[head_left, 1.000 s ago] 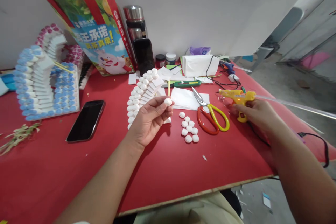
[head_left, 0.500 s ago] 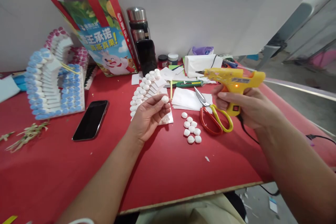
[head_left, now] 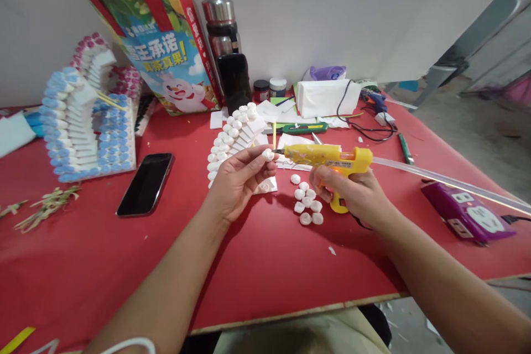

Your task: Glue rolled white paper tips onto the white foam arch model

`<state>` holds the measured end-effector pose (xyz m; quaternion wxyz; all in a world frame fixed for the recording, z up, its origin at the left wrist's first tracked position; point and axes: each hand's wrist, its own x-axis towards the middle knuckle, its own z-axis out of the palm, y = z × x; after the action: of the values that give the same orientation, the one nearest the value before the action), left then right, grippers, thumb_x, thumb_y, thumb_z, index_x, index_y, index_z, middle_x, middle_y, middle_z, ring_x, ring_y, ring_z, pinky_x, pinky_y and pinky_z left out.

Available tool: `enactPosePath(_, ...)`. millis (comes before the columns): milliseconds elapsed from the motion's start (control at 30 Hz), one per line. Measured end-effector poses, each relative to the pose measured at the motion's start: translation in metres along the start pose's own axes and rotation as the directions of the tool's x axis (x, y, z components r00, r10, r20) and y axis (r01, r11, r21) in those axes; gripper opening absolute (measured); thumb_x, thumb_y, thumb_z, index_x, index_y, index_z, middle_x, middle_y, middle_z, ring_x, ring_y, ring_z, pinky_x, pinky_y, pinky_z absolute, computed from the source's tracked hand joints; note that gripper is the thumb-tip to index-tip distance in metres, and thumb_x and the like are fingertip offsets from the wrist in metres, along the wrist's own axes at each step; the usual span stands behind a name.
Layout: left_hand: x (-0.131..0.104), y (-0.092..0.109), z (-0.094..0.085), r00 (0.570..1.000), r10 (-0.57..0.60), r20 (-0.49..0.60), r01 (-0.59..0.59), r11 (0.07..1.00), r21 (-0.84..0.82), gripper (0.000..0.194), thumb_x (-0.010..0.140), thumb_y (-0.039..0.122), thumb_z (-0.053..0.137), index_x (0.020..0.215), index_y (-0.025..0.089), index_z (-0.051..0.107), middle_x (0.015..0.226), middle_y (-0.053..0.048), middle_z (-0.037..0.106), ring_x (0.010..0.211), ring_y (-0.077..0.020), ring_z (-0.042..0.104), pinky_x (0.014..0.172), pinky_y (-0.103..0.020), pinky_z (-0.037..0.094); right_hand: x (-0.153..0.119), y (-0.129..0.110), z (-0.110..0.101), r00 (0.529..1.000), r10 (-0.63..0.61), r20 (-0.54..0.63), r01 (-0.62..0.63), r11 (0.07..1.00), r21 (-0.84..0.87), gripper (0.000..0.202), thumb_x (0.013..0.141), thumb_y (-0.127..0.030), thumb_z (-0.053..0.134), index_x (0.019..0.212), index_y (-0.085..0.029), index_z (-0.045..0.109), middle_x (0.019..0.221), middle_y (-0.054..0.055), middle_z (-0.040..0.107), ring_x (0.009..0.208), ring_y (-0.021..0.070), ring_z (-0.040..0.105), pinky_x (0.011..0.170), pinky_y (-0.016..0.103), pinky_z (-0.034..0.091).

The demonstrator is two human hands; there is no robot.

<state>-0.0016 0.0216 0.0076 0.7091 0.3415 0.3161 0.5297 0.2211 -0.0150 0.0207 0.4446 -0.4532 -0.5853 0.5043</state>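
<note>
My left hand [head_left: 236, 182] is closed in a pinch on a small white ball [head_left: 267, 154], with my thumb and fingertips around it. My right hand [head_left: 359, 196] grips a yellow hot glue gun [head_left: 309, 154], whose nozzle meets or nearly meets the ball's right side. Behind my left hand stands a curved piece of white cards edged with white balls [head_left: 219, 144], partly covered by my fingers. Several loose white balls [head_left: 307, 202] lie below the gun on the red table [head_left: 265, 271]. Scissors [head_left: 317, 138] show only a blade tip behind the gun.
A phone [head_left: 145, 184] lies left of my forearm. Farther left stands a blue-and-white card piece [head_left: 89, 127]. A shopping bag [head_left: 166, 50] and steel flask [head_left: 219, 16] are at the back. Right are a purple power strip [head_left: 464, 213] and a black cable [head_left: 379, 131].
My right hand has brought the glue gun left and down, so its nozzle is now at the ball. My left hand keeps its pinch. The gun now covers most of the scissors.
</note>
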Motion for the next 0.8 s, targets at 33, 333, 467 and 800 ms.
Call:
enactPosePath(33,-0.0002,0.0001,0.0004,1.0,0.0,-0.002,0.0,1.0,0.002,0.024,0.079,0.017,0.083,0.102,0.012,0.078,0.092,-0.006,0.077,0.077,-0.0094,0.071,0.079,-0.019,0.06,0.0005,-0.0007,0.0003,1.0,-0.001,0.009,0.001,1.0,0.0,0.04,0.092,-0.052,0.066,0.068,-0.02,0.061,0.055,-0.001,0.054,0.05,0.0131,0.051,0.047,0.028,0.039)
enactPosePath(333,-0.0013,-0.0003,0.0002,1.0,-0.006,0.002,0.006,1.0,0.015,0.024,0.08,0.017,0.082,0.104,0.013,0.079,0.083,-0.004,0.074,0.077,-0.0098,0.071,0.08,-0.02,0.059,0.001,-0.0027,0.0015,0.997,-0.012,0.082,0.012,1.0,0.003,0.048,0.095,-0.049,0.061,0.058,-0.02,0.057,0.052,0.0,0.054,0.049,0.0126,0.05,0.047,0.028,0.039)
enactPosePath(467,-0.0013,-0.0002,0.0011,1.0,-0.008,0.007,0.008,1.0,0.013,0.025,0.079,0.017,0.082,0.103,0.013,0.079,0.083,-0.004,0.074,0.077,-0.0098,0.071,0.079,-0.02,0.059,0.0006,-0.0033,0.0014,0.996,-0.016,0.091,0.015,1.0,0.009,0.047,0.095,-0.049,0.061,0.058,-0.02,0.057,0.052,0.0,0.054,0.049,0.0123,0.05,0.047,0.027,0.039)
enactPosePath(800,-0.0018,0.001,0.0018,1.0,-0.018,-0.023,0.018,1.0,0.011,0.026,0.078,0.017,0.083,0.102,0.013,0.079,0.085,-0.004,0.074,0.077,-0.0109,0.071,0.082,-0.022,0.058,-0.0007,-0.0006,-0.0024,0.997,0.013,0.071,-0.012,1.0,-0.013,0.045,0.093,-0.05,0.065,0.06,-0.02,0.058,0.051,0.0,0.054,0.048,0.0131,0.051,0.047,0.028,0.039)
